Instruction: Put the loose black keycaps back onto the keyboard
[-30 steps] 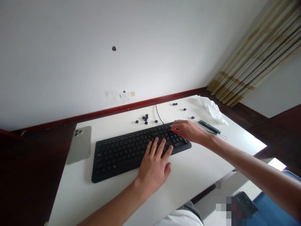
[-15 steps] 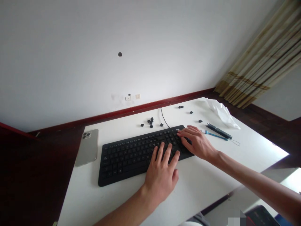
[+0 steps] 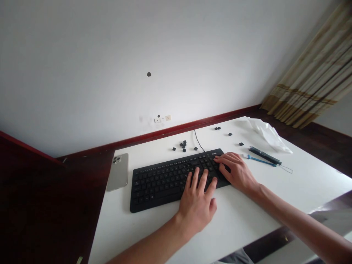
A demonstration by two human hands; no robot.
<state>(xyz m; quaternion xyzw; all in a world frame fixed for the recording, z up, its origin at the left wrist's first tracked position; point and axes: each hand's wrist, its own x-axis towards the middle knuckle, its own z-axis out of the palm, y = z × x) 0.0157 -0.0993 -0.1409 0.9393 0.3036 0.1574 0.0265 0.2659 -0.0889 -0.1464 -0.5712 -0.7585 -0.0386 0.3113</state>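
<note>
Keys under both hands are hidden, so no pressed key can be made out. Left hand (image 3: 198, 205) lies open and flat on the keyboard (image 3: 162, 180); right hand (image 3: 238, 172) rests open, fingers curved, on its right end. Behind the keyboard, about 9 loose keycaps (image 3: 183, 145) lie scattered.

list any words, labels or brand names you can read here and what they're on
None can be read.
Keyboard: key legends and a small pale mark at its far right corner, too small and blurred.
Phone: no text visible.
Loose keycaps: too small to tell.
</note>
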